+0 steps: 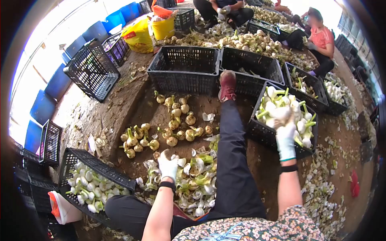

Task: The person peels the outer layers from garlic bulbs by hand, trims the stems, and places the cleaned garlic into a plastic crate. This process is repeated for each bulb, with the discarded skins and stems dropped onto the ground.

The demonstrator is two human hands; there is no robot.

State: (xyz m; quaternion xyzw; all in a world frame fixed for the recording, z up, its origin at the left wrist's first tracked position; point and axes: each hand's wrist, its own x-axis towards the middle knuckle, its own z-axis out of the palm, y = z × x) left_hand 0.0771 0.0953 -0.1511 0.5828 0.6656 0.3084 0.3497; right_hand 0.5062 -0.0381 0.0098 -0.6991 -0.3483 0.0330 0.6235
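My left hand [167, 165], in a white glove, is over the peel pile [197, 182] between my legs. Its fingers reach toward the nearest untrimmed garlic bulbs [172, 141], which lie on the dirt with brownish skins and short stalks. My right hand [285, 138], also gloved, is over a black crate [261, 134] heaped with peeled white garlic bulbs [302, 127]. Motion smears its fingers, so I cannot tell whether it holds a bulb. At lower left, a tilted black crate [98, 164] contains more peeled garlic [89, 182].
Two black crates [183, 82] [251, 86] stand ahead, my shoe [227, 85] against them. Another crate [301, 86] with garlic is at right. A white bucket [64, 209] sits lower left. Beyond are a yellow bag [138, 36], a garlic heap [249, 42] and seated people [321, 40].
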